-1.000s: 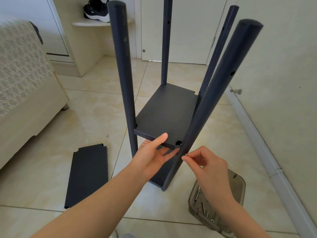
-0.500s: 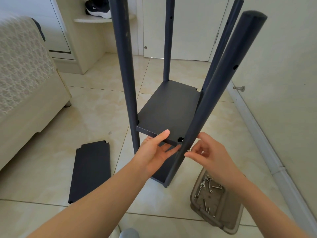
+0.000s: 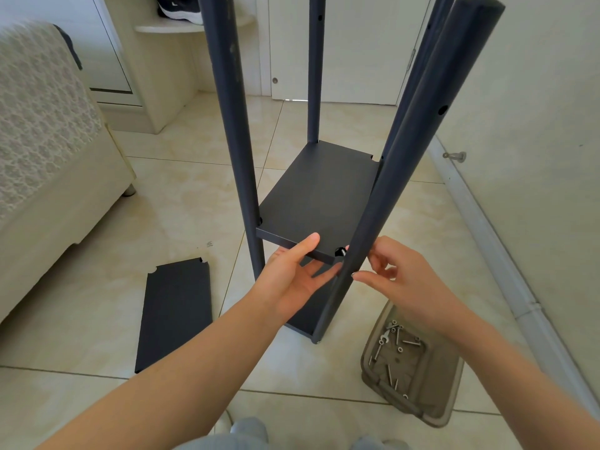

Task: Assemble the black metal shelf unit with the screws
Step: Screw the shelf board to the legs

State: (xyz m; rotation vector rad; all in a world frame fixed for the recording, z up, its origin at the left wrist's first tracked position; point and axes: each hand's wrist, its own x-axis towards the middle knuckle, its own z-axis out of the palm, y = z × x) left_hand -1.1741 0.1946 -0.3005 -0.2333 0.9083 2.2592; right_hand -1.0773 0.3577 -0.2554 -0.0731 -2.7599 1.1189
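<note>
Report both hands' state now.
Left hand: holding the shelf panel edge.
Right hand: fingers curled at the front post; grip cannot be told.

The shelf unit (image 3: 324, 323) stands mid-floor, with its shelf panel (image 3: 318, 203) set between four posts. To its left a loose panel (image 3: 175, 313) lies flat on the floor (image 3: 81, 319). At the near right sits a tray (image 3: 448, 394) with screws (image 3: 410, 342) in it. A bed (image 3: 48, 157) fills the left side (a shoe (image 3: 181, 11) sits on the far ledge). The left hand (image 3: 292, 280) holds the shelf panel's near edge, and the right hand (image 3: 406, 280) is round the near right post (image 3: 389, 190).
</note>
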